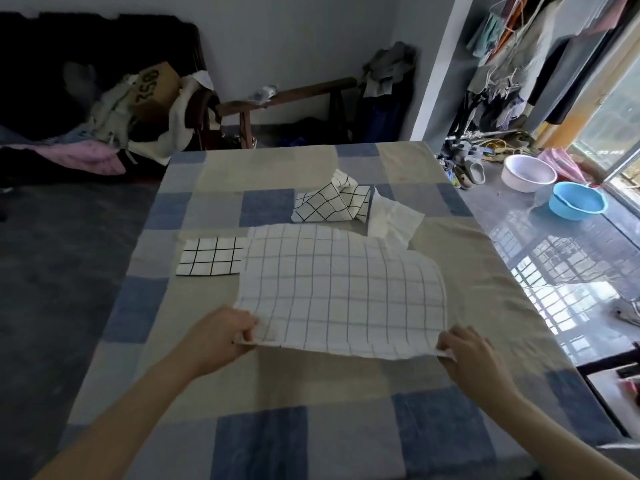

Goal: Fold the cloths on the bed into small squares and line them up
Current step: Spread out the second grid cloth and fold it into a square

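Item: large grid cloth, spread on bed, centre; lies wholly to the far side of both hands. Left hand pinches near-left corner; right hand pinches near-right corner; near edge taut between them, running left to right. Judgement: fold goes away from the person, near edge onto far edge. Folded square touching cloth's far-left; crumpled grid cloth beyond, unfolded

Black digits "750" on the brown cardboard box, tilted, in the clutter beyond the bed's far left corner
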{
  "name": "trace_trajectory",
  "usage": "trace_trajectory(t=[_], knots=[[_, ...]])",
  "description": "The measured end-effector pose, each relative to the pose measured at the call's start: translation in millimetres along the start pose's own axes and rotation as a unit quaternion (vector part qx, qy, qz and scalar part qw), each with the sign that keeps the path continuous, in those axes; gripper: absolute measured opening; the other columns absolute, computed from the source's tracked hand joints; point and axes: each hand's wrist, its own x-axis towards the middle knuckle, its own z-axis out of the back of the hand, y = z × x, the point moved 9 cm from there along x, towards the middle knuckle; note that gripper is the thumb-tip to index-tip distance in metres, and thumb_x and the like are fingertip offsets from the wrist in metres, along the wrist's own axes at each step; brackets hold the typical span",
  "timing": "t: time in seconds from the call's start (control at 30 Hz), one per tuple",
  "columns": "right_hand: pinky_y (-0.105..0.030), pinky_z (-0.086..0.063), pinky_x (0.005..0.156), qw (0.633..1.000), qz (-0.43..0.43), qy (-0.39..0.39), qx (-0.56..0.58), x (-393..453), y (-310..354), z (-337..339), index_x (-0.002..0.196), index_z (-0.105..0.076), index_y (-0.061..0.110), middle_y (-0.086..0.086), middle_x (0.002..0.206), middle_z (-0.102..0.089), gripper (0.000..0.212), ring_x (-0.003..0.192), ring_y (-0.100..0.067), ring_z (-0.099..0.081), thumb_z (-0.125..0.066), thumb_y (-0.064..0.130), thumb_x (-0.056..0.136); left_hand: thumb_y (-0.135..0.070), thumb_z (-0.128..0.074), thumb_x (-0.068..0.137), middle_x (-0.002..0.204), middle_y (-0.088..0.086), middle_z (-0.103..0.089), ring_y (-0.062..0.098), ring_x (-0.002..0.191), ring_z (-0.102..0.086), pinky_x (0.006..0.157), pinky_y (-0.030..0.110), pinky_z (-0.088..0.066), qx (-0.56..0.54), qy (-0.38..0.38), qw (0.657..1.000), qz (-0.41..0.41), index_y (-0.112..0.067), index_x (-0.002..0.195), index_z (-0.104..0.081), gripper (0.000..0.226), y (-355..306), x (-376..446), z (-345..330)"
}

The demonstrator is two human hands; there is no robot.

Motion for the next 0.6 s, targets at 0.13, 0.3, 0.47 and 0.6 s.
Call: trace_trajectory(t=[0.13, 0.3, 0.47, 0.6], knots=[[-0.031, -0.048, 0.07, 0.989, 0.003, 0.142, -0.028, -17, -4, -33, 0.077, -0.052, 0.032, 0.011, 0.086, -0.054, 0.023, 0.083, -0.011, -0.055, -0.075, 0.03, 0.08, -0.046, -0.063, 0.085, 0.091, -0.011, -0.066, 0.012, 0.084, -0.059, 0.073, 0.031, -0.048, -0.014, 0.147, 0.986, 0.08, -0.025, 0.076, -0.053, 0.025, 17, -13, -43], [-0.03, -0.046, 0.092, 0.928, -0.01, 0.371, -0.04, -34, -7, -50, 0.108, -0.065, 0.017, 0.0, 0.112, -0.063, 0.029, 0.106, -0.018, -0.059, -0.059, 0.039, 0.09, -0.043, -0.069, 0.079, 0.079, -0.008, -0.06, 0.013, 0.075, -0.058, 0.071, 0.034, -0.048, -0.05, 0.263, 0.959, 0.091, -0.024, 0.074, -0.054, 0.025, 11, -25, -59], [-0.014, -0.04, 0.069, 0.905, -0.045, 0.422, 0.033, -22, -20, -45, 0.075, -0.062, 0.024, 0.01, 0.081, -0.057, 0.009, 0.074, 0.001, -0.053, -0.066, 0.029, 0.081, -0.034, -0.07, 0.081, 0.083, -0.007, -0.064, 0.013, 0.077, -0.06, 0.07, 0.031, -0.048, -0.057, 0.3, 0.947, 0.097, -0.025, 0.085, -0.063, 0.013, 8, -17, -58], [-0.026, -0.037, 0.061, 0.931, -0.103, 0.319, 0.148, 21, -32, -38, 0.055, -0.057, 0.021, 0.006, 0.055, -0.048, 0.031, 0.054, -0.002, -0.042, -0.068, 0.018, 0.083, -0.026, -0.071, 0.084, 0.072, -0.009, -0.056, 0.005, 0.064, -0.051, 0.056, 0.02, -0.036, -0.082, 0.196, 0.967, 0.137, -0.022, 0.078, -0.058, 0.015, 28, 16, -35]])
